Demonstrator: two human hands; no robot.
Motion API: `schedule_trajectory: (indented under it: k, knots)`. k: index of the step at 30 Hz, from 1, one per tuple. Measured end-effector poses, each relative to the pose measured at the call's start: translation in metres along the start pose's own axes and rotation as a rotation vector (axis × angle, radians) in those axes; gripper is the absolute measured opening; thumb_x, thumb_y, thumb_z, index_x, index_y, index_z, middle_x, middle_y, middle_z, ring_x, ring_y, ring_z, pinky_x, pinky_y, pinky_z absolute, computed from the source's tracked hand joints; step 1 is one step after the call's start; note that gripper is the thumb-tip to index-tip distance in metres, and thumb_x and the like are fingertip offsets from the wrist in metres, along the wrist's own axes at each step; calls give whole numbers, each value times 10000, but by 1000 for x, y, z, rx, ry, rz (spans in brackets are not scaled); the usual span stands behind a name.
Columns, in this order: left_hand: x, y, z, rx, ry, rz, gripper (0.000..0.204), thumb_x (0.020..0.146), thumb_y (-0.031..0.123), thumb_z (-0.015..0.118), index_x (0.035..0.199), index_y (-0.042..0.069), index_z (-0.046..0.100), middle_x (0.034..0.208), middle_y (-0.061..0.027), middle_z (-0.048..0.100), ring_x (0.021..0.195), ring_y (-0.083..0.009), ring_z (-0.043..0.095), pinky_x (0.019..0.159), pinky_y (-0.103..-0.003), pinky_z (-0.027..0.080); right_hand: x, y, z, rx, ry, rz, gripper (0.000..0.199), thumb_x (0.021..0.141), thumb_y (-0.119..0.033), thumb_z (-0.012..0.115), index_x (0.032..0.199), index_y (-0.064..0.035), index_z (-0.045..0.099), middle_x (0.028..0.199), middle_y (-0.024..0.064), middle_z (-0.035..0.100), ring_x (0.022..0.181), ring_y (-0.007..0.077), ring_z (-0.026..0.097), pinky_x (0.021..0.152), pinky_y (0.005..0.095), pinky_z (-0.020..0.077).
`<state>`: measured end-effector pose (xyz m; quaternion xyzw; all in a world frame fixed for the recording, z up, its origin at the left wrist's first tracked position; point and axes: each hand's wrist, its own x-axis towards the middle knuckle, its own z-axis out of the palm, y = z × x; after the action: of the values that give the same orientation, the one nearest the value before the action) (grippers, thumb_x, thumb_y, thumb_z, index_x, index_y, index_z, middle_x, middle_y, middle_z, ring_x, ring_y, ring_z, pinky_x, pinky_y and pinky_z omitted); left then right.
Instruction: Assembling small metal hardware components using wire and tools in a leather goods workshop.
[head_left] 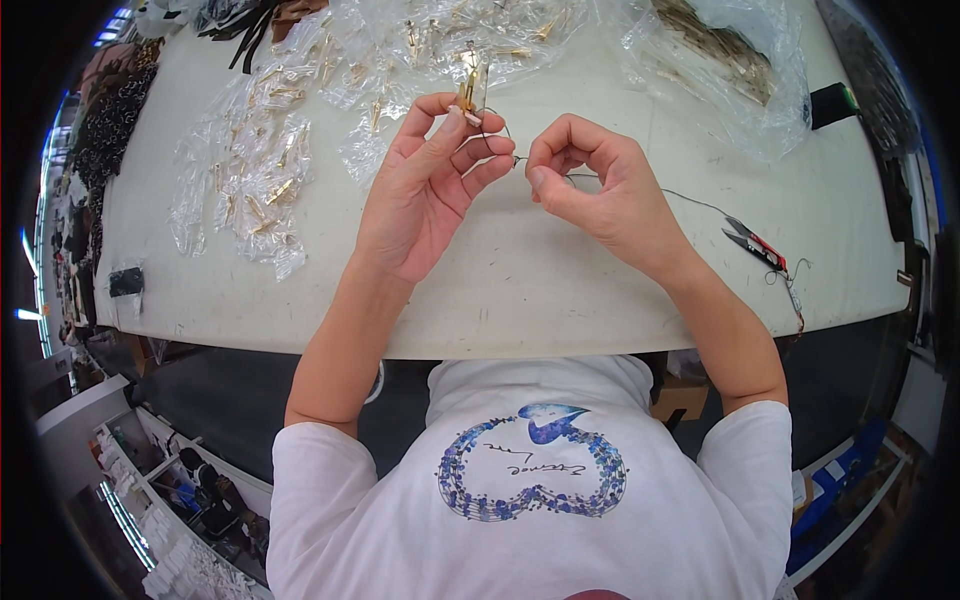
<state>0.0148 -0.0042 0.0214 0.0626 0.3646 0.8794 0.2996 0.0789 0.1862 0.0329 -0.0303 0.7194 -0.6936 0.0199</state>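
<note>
Hands met above the worktop point(520, 290). The right hand point(590, 185) had its fingers curled shut, pinching a thin wire point(690, 200) that trailed right toward red snips point(757, 245). The left hand point(430, 185) held a small gold clasp point(468, 90) between thumb and fingertips, raised just above them. Farther off lay clear bags point(250, 180) of gold parts.
</note>
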Motion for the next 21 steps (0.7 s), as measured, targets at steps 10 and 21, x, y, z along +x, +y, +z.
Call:
schedule_trajectory:
  k: [10, 21]
  knots:
    - [2, 0, -2, -221, -73, -34, 158, 1033, 158, 500, 1176, 92, 485, 1101, -124, 628, 1014, -214, 668, 905, -320, 592, -4, -3, 4, -121, 179, -252, 193, 825, -91, 707, 998, -39, 640, 890, 32, 674, 778, 117, 588, 787, 280, 472]
    - [-3, -1, 27, 84, 102, 91, 171, 1016, 148, 533, 1159, 63, 494, 1129, -153, 635, 1038, -223, 660, 916, -325, 568, -5, -7, -16, -83, 46, -155, 113, 864, -127, 681, 911, -26, 666, 760, -6, 632, 715, 71, 538, 703, 242, 452]
